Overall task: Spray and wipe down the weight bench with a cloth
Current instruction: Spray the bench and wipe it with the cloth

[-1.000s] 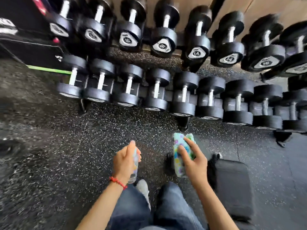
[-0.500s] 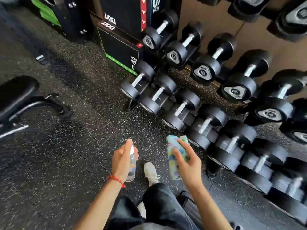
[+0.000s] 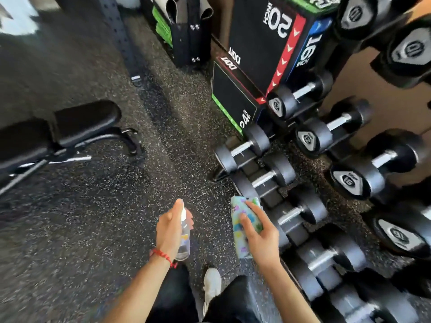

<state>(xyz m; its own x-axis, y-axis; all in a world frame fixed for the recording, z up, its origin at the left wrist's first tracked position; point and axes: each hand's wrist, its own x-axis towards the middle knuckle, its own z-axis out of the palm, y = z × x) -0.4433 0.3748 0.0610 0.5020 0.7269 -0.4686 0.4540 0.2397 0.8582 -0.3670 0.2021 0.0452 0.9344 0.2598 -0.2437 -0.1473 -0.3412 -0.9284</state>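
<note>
A black padded weight bench (image 3: 70, 127) on a metal frame stands at the left, some way off from both hands. My left hand (image 3: 170, 229) grips a small clear spray bottle (image 3: 183, 241) upright, index finger on its white nozzle. My right hand (image 3: 258, 234) holds a folded pale cloth (image 3: 240, 220) with coloured spots, thumb across its front. Both hands hover above the speckled rubber floor, in front of my legs and white shoe (image 3: 211, 287).
A dumbbell rack (image 3: 326, 183) with several black dumbbells fills the right side, close to my right hand. Black plyo boxes (image 3: 256, 54) stand at the top centre. A black upright post (image 3: 121, 40) rises at the top left. Open rubber floor (image 3: 93, 229) lies between me and the bench.
The view has swung left: the dumbbell rack slid to the right and the bench came in at the left and grew larger. Both hands keep their hold on bottle and cloth.
</note>
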